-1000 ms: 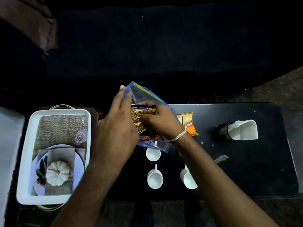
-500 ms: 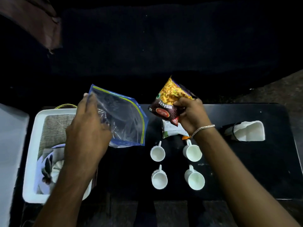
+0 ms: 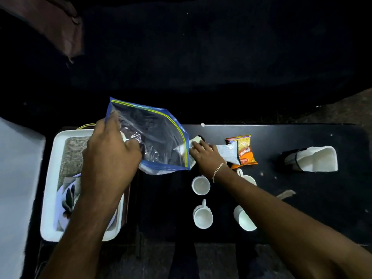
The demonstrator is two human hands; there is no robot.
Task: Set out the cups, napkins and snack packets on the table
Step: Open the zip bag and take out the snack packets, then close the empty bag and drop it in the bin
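our left hand (image 3: pixel 109 156) pinches the emptied zip bag (image 3: pixel 155 137); our right hand (image 3: pixel 205 156) presses packets (image 3: pixel 227 153) flat, grip unclear; we'd fan them apart beside the orange packet (image 3: pixel 244 150).

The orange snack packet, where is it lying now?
In the head view the orange snack packet lies on the black table, beyond the white cups, just right of the right hand, with the napkin holder farther right.

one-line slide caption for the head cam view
Left hand holds zip bag; right hand sets snack packets beside white cups.
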